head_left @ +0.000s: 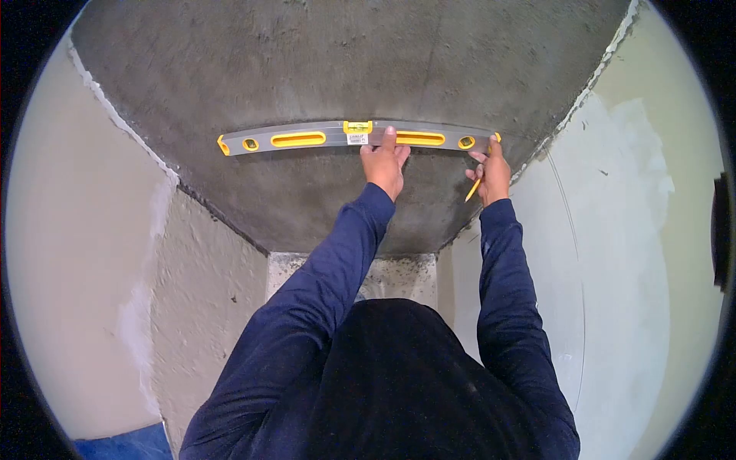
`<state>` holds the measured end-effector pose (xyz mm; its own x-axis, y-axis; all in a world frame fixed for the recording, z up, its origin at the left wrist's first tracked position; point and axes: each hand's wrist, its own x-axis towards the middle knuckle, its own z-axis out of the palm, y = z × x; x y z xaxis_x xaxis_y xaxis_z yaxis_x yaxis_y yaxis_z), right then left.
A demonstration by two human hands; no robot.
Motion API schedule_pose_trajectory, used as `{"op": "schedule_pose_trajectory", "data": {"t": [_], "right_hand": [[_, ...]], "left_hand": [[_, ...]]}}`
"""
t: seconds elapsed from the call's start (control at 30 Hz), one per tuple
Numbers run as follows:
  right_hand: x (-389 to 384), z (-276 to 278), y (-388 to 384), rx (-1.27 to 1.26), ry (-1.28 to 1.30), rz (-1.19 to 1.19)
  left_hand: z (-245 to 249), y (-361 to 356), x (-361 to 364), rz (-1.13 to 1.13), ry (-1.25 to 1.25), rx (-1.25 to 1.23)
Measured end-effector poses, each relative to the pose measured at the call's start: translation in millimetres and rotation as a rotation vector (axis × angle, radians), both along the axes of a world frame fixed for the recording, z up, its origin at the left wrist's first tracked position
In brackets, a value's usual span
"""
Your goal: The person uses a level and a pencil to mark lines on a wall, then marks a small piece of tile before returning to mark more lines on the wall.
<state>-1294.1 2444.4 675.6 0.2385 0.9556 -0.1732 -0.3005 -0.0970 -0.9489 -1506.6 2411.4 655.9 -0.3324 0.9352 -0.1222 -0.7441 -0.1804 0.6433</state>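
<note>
A grey spirit level point(331, 135) with yellow end caps and vials lies roughly horizontal against the rough grey cement wall point(322, 73). My left hand point(386, 162) grips it just right of the centre vial, thumb over its face and fingers at the lower edge. At the level's right end is my right hand point(494, 175), with one finger pressed near the yellow end cap. A yellow pencil point(472, 190) is held in that same hand, its tip pointing down and to the left. Parts of the right fingers are hidden.
A pale wall point(629, 199) with a thin curved line stands close on the right. On the left is a partly smoothed beige wall point(207, 268). Speckled floor point(414, 276) shows below, and a blue sheet point(126, 446) lies at lower left. A dark object point(721, 230) sits at the right edge.
</note>
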Motion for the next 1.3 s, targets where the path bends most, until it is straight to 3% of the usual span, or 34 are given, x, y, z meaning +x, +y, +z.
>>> {"op": "schedule_pose_trajectory", "data": {"t": [0.67,0.9,1.3], "right_hand": [[10.3,4.6,-2.8,-0.013,-0.012,0.092],[12.3,2.3,-1.0,-0.031,-0.008,0.122],[9.9,3.8,-3.2,-0.036,0.009,0.13]], "left_hand": [[6.6,3.0,19.5,0.124,-0.045,0.0],[13.9,5.7,23.5,0.213,-0.031,-0.103],[17.3,3.2,22.5,0.184,-0.129,-0.099]]}}
